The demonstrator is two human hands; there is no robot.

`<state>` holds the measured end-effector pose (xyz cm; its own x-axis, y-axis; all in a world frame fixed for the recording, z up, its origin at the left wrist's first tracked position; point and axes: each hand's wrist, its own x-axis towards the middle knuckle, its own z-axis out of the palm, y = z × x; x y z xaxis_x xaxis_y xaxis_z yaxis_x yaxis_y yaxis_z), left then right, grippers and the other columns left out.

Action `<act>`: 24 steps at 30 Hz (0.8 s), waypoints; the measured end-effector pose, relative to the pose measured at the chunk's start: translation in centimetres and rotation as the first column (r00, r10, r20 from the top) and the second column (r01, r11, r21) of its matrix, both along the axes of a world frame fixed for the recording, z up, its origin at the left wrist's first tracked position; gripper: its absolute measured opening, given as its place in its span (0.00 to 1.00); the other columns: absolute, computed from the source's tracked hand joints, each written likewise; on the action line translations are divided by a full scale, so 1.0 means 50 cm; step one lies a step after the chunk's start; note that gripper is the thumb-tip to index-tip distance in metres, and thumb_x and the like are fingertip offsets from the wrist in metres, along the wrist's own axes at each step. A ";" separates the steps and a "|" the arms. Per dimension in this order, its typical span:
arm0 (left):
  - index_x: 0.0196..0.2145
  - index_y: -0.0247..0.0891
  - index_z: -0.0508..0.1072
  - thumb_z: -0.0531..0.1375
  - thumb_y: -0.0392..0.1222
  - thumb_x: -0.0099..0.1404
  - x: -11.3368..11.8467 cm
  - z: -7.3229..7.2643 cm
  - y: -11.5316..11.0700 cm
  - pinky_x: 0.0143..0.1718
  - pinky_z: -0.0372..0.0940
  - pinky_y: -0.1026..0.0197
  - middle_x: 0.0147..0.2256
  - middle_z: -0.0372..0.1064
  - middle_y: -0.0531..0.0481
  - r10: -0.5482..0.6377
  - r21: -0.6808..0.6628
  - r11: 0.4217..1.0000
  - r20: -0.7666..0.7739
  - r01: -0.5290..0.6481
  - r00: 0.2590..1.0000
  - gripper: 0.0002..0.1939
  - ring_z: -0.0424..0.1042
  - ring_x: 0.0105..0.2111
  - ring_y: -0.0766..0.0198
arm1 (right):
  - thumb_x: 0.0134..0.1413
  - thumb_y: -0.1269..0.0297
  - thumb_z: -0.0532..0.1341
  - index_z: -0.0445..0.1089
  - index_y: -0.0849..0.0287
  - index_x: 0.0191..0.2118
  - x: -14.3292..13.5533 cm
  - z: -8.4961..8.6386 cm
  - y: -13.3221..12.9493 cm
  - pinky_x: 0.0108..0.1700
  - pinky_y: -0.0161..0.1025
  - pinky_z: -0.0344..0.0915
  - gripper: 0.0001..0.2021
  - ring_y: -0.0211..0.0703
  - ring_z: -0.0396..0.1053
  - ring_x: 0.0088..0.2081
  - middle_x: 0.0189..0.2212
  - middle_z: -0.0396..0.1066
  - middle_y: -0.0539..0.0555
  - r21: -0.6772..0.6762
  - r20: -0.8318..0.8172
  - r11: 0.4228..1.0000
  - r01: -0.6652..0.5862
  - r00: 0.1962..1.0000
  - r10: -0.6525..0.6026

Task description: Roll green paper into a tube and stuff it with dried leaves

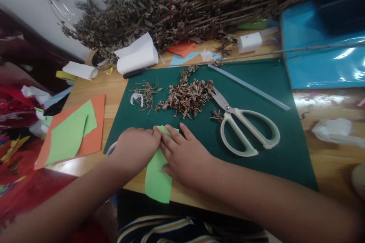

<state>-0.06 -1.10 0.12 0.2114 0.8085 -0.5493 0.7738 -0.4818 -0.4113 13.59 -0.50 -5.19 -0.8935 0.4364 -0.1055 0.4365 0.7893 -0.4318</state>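
Both the left hand (136, 148) and the right hand (182, 155) pressed flat, fingers together, on a light-green paper sheet (157, 182) near white-handled steel scissors (245, 127).

Bare green mat (285, 152) right of scissors (246, 127) was open; crumbled leaf pile (186, 97) and scissors blocked the way ahead of both hands.

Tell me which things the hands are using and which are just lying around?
In use: left hand and right hand pressing the green paper strip on the green mat.

Lying about: scissors, dried leaf pile, ruler, orange and green sheets, paper rolls, dried branches.
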 end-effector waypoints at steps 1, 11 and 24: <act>0.48 0.26 0.64 0.52 0.28 0.56 -0.001 0.001 0.001 0.25 0.61 0.58 0.28 0.71 0.39 -0.011 -0.013 1.000 -0.002 0.011 1.000 0.20 0.71 0.29 0.53 | 0.55 0.54 0.48 0.42 0.69 0.59 0.000 0.001 0.000 0.57 0.62 0.35 0.31 0.61 0.34 0.60 0.60 0.38 0.61 -0.003 0.004 1.000 0.000 1.000 0.000; 0.35 0.32 0.68 0.50 0.34 0.58 -0.009 -0.008 -0.003 0.23 0.59 0.59 0.26 0.70 0.43 0.068 0.096 0.993 0.030 -0.070 0.997 0.09 0.71 0.27 0.52 | 0.55 0.53 0.48 0.43 0.70 0.59 0.002 -0.003 -0.002 0.57 0.62 0.36 0.32 0.61 0.35 0.60 0.60 0.38 0.61 0.014 -0.017 1.000 0.013 1.000 -0.013; 0.29 0.35 0.66 0.45 0.35 0.61 -0.016 -0.014 -0.007 0.21 0.55 0.59 0.24 0.68 0.45 0.050 0.165 0.984 0.097 -0.066 0.994 0.12 0.70 0.24 0.54 | 0.55 0.54 0.48 0.44 0.70 0.59 0.003 0.002 0.000 0.57 0.62 0.36 0.31 0.61 0.35 0.60 0.60 0.38 0.61 -0.007 -0.016 1.000 0.002 1.000 -0.002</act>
<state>-0.87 -1.47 -0.58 0.2045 0.9000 -0.3850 0.8367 -0.3649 -0.4085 13.73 -0.50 -5.12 -0.8943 0.4373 -0.0947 0.4311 0.7853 -0.4443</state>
